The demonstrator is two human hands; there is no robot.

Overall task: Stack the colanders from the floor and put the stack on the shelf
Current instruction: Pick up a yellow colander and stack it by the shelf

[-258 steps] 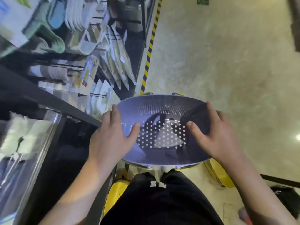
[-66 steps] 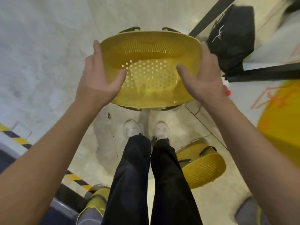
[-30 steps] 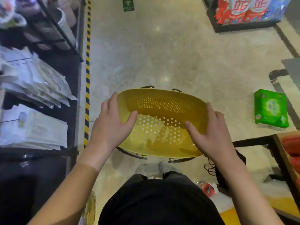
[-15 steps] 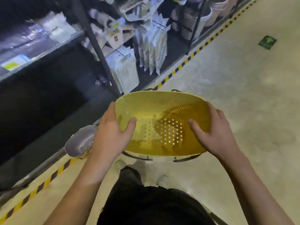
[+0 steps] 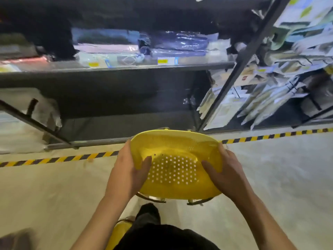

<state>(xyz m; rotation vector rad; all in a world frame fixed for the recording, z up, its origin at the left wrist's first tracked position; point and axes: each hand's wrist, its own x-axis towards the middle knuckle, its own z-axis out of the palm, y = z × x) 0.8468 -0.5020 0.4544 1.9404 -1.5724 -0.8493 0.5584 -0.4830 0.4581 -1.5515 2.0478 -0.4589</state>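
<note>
A person holds a yellow oval plastic colander (image 5: 177,165) level in both hands above a pale polished floor (image 5: 281,177), its open bowl facing up toward the camera and its long axis running from nine to three o'clock across the frame. The perforated base shows a grid of round holes; finer holes line the far wall. Dark wire-like handles and small feet stick out beneath the near rim, at about six o'clock of the bowl.

The left hand (image 5: 128,170) grips the nine o'clock end, thumb hooked over the rim and lying inside the bowl, the fingers wrapped round the outer wall. The right hand (image 5: 228,174) grips the three o'clock end the same way, thumb inside on the perforated floor, fingers curled behind the rim. Both hands are closed firmly on the colander.

The colander hangs in the air in front of the person's dark trousers (image 5: 162,235), near a strip of yellow-and-black hazard tape (image 5: 59,158) on the floor. At twelve o'clock stands a dark metal shelving unit (image 5: 115,68), its lower bay dark and its upper shelf stacked with plastic-wrapped goods (image 5: 173,42). At two o'clock, packaged items (image 5: 252,103) hang in rows. A second yellow object (image 5: 119,231), partly hidden, lies by the person's leg at seven o'clock.
</note>
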